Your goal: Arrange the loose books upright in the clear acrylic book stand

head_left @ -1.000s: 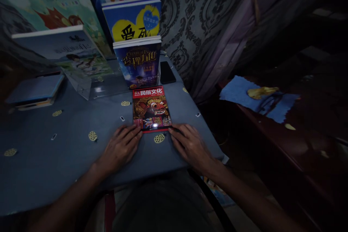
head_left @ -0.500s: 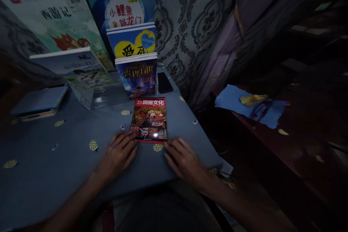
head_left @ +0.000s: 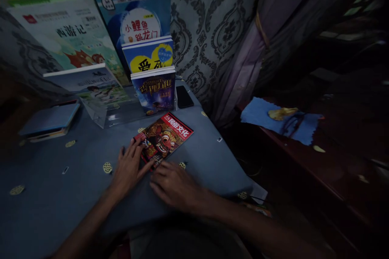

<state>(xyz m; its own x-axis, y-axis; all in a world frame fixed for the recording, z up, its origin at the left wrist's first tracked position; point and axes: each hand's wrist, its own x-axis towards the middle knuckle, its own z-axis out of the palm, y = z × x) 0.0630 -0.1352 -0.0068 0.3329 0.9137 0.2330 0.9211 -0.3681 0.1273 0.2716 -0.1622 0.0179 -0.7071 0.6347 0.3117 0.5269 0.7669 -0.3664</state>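
A thin book (head_left: 164, 139) with a red mask on its cover lies turned at a slant on the blue tablecloth. My left hand (head_left: 129, 168) rests at its lower left edge, fingers spread, fingertips on the cover's left corner and thumb by the bottom corner. At that bottom corner is my right hand (head_left: 174, 186), its fingers bent and close together against the book; their undersides are hidden. Just behind the book stands a purple book (head_left: 156, 93) on a clear display stand (head_left: 114, 119).
More books, such as a white-green one (head_left: 73, 34) and a blue one (head_left: 136, 8), stand behind. A phone (head_left: 184, 97) lies beside the stand. Stacked books (head_left: 50, 119) lie left. Right of the table (head_left: 209, 162), a dark red surface (head_left: 304, 162) bears a blue cloth (head_left: 253, 111).
The book has turned clockwise from upright to slanted. My right hand has moved left with its bottom corner, closer to my left hand. The view has tilted up slightly.
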